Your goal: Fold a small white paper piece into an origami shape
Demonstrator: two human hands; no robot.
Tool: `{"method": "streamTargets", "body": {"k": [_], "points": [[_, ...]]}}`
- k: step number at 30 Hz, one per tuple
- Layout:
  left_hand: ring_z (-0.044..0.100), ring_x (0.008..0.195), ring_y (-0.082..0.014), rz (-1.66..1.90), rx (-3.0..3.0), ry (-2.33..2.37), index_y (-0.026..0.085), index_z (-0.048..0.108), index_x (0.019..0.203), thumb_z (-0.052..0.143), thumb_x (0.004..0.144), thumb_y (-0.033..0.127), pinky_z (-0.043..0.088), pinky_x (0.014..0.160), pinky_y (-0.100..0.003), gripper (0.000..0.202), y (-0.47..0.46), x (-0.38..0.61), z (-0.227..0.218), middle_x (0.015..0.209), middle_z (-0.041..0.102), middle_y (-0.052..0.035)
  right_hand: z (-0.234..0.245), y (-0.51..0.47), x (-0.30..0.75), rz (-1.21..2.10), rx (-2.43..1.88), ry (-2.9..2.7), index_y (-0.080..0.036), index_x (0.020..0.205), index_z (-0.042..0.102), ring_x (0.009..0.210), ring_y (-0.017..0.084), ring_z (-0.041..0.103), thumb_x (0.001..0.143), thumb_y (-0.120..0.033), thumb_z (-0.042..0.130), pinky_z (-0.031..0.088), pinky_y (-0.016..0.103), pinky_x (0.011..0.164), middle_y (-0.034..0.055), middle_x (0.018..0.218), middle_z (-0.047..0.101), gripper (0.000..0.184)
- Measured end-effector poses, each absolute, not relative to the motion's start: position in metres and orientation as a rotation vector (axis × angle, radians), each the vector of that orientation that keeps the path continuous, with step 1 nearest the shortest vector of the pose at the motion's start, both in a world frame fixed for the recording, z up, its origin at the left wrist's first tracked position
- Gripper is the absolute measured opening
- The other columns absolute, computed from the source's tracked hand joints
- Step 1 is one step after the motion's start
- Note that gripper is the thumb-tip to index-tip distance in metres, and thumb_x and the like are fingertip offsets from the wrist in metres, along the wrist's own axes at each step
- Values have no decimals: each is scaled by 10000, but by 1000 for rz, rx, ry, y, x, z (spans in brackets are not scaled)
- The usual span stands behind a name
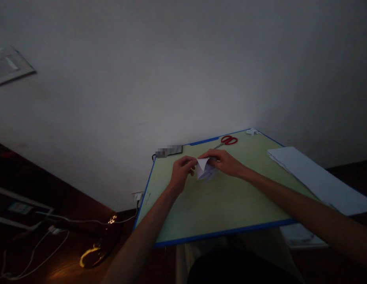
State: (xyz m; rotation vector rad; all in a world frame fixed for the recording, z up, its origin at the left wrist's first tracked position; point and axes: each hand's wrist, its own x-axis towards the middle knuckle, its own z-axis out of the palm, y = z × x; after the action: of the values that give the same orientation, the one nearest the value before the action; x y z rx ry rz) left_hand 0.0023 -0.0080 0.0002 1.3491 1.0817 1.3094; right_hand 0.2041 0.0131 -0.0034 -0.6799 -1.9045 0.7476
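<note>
A small piece of folded white paper (204, 172) is held up over the pale green tabletop (207, 211), with a pointed triangular flap facing me. My left hand (182, 170) pinches its upper left corner between thumb and fingertips. From the other side my right hand (224, 161) grips the paper, its index finger lying along the top edge and the rest of the fingers partly behind the folds. Just beyond the right hand lie scissors with red handles (229, 140), their blades pointing toward that hand and partly covered by it.
Stacked white paper (316, 177) lies along the table's right side, overhanging its edge. White paper scraps (252, 131) sit in the far right corner. A dark-edged flat device (174, 150) with a cable is at the far left. White cables (91, 221) run near the floor at left.
</note>
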Motion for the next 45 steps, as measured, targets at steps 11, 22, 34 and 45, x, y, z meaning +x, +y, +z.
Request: {"method": "streamTargets", "body": {"k": [11, 22, 34, 45], "points": [[492, 539, -100, 1379, 1456, 1109, 155, 678, 607, 723, 676, 258, 395, 540, -246, 132, -10, 5, 2, 587, 609, 2, -3, 11, 203, 750, -703, -1905, -218, 1026, 807, 971, 207, 706, 812, -104, 605, 541, 356, 919, 67, 1029, 778, 316], [552, 599, -127, 1368, 1419, 1109, 149, 747, 735, 769, 722, 371, 429, 574, -261, 223, -8, 5, -2, 656, 653, -24, -4, 14, 203, 760, -718, -1866, -221, 1073, 788, 1012, 209, 711, 853, -147, 599, 541, 350, 932, 69, 1089, 779, 299], [550, 582, -117, 1370, 1416, 1089, 137, 747, 743, 778, 733, 368, 446, 584, -257, 234, -11, 7, -1, 641, 651, -21, -5, 12, 201, 708, -706, -1869, -212, 1060, 780, 998, 204, 690, 792, -69, 587, 528, 338, 890, 66, 1040, 755, 360], [601, 667, -133, 1338, 1416, 1065, 148, 740, 797, 787, 736, 395, 481, 624, -255, 258, -13, 9, 0, 749, 693, -32, -4, 13, 201, 787, -728, -1794, -226, 1049, 789, 1035, 216, 702, 824, -141, 637, 540, 363, 946, 68, 1086, 769, 284]]}}
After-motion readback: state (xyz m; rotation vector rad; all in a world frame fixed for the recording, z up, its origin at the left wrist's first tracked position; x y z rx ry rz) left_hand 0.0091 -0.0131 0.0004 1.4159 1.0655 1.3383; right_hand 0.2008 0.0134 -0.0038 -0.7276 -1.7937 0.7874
